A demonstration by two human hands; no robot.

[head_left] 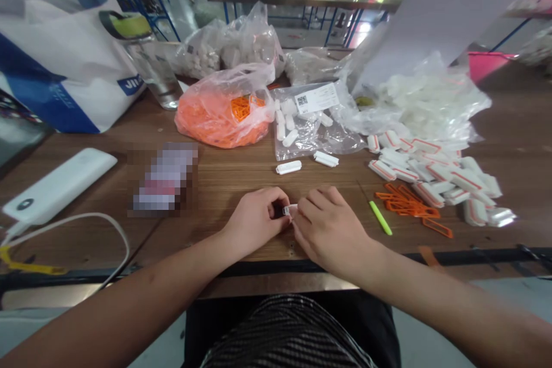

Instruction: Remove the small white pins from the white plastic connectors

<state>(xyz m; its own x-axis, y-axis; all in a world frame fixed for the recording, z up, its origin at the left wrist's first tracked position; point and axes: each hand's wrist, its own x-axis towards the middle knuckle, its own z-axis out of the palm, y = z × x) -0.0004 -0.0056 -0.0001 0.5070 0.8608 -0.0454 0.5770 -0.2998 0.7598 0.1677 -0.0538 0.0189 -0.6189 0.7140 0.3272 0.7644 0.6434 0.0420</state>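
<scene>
My left hand [255,219] and my right hand [328,227] meet near the front edge of the wooden table [241,175]. Both are closed around one small white plastic piece [288,210], pinched between their fingertips. Two loose white capsule-shaped pieces [288,167] [326,158] lie just beyond the hands. To the right lie several flat orange frames [407,204], a thin green stick [380,217] and a heap of white pieces with orange rims [435,175].
A clear bag of orange parts [219,115] and an open labelled bag of white pieces [306,121] lie at mid-table. A white power bank [58,184] with cable is at the left, beside a blue-and-white bag [56,52] and a glass jar [150,63].
</scene>
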